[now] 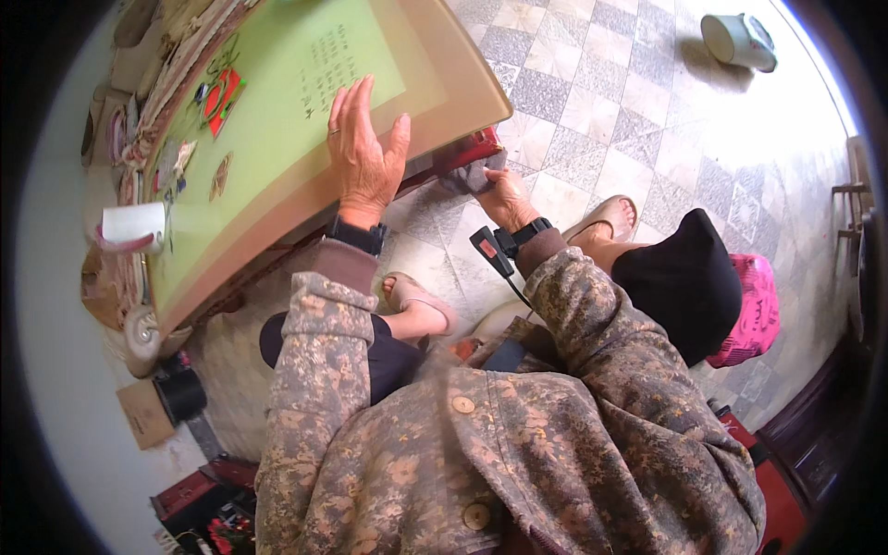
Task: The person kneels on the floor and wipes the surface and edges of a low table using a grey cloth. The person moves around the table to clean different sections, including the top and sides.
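Observation:
My left hand (366, 156) rests over the glass tabletop (454, 69), thumb apart from the fingers, holding nothing. A ring is on one finger. Handwriting shows on the green surface just beyond the fingertips. Lower and to the right, my right hand (508, 198) grips a bunched grey cloth (473, 175). The cloth is against or very near the red table frame (479, 147) below the glass corner; exact contact is hidden. Both wrists wear black straps, and a black device (491, 251) with a cable hangs by the right one.
On the table's left side lie a red packet (223, 103), small items and a white paper roll (135, 227). A pale bucket (735, 43) stands on the tiled floor (569, 104) at upper right. A pink bag (750, 312) is beside my right knee. A cardboard box (146, 414) sits at lower left.

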`<move>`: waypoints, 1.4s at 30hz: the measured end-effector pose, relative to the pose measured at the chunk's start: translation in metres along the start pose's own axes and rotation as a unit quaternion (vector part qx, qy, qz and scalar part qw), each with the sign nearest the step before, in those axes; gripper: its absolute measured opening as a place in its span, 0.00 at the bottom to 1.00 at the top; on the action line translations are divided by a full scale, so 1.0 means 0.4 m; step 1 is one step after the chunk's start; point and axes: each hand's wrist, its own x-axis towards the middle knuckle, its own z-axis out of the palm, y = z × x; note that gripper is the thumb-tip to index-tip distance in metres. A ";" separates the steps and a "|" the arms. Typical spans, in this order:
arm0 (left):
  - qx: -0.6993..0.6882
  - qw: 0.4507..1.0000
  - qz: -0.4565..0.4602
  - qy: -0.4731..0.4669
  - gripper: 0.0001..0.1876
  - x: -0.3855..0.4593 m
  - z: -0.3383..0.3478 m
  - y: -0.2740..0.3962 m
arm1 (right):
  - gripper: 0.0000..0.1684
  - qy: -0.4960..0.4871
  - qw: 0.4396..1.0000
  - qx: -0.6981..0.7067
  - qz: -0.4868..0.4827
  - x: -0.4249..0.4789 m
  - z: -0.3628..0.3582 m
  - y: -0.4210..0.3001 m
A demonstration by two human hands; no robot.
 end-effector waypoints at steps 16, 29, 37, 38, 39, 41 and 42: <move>-0.480 0.733 -0.366 -0.314 0.24 -0.449 -0.203 0.128 | 0.15 0.037 0.979 -0.185 -0.072 0.030 -0.008 0.033; -0.483 0.487 -0.688 0.238 0.27 -0.576 -0.196 -0.017 | 0.19 -0.250 0.859 -0.360 0.265 -0.184 0.242 0.386; -0.560 0.406 -0.648 0.319 0.18 -0.583 -0.172 -0.084 | 0.33 -0.432 0.423 -0.783 -0.147 -0.291 0.271 0.318; -0.524 0.375 -0.682 0.345 0.16 -0.592 -0.174 -0.125 | 0.33 -0.421 0.349 -0.804 -0.232 -0.298 0.273 0.286; -0.492 0.373 -0.694 0.371 0.17 -0.595 -0.214 -0.162 | 0.30 -0.411 0.441 -0.793 -0.087 -0.339 0.348 0.247; -0.452 0.374 -0.653 0.478 0.14 -0.553 -0.298 -0.232 | 0.20 -0.413 0.415 -0.780 -0.220 -0.378 0.428 0.150; -0.389 0.383 -0.649 0.530 0.15 -0.545 -0.315 -0.277 | 0.21 -0.356 0.444 -0.791 -0.226 -0.402 0.471 0.111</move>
